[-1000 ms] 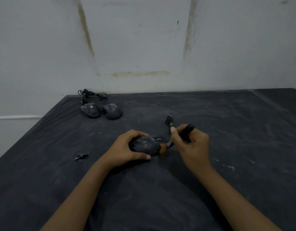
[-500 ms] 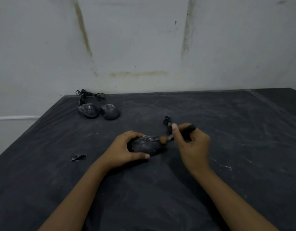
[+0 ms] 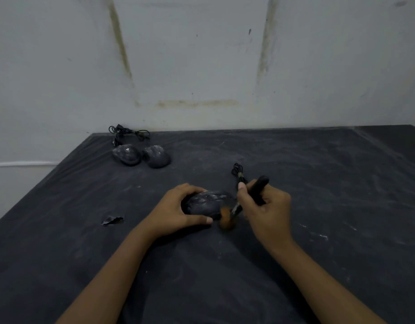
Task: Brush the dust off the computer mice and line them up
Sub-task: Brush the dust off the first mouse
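Dust streaks the dark cloth (image 3: 318,183) that covers the table and fills the lower two thirds of the frame. Just below the middle of the frame, the left hand (image 3: 176,209) grips a dark computer mouse (image 3: 209,203) that rests on the cloth. The fingers curl over the mouse's far side and the thumb lies along its near edge. Immediately to the right of it, the right hand (image 3: 267,206) holds a brush (image 3: 255,192) by its black handle, with the fingers wrapped round the handle and the thumb pressed along it. The handle slants up toward the right, and the brown bristles (image 3: 226,220) point down to the left, touching the mouse's right end just beside the left thumb tip. A bundled black cable (image 3: 237,170) lies on the cloth just above the right hand; whether it joins the held mouse cannot be told. In the upper left of the frame, well apart from the hands, two more mice sit side by side, a left one (image 3: 127,155) and a right one (image 3: 157,156). Both are greyed with dust, and they touch or nearly touch. A tangle of black cords (image 3: 127,134) lies behind them at the table's far edge against the stained white wall (image 3: 202,54). A small crumpled scrap (image 3: 111,220) lies on the cloth at the left of the frame, level with the left wrist.
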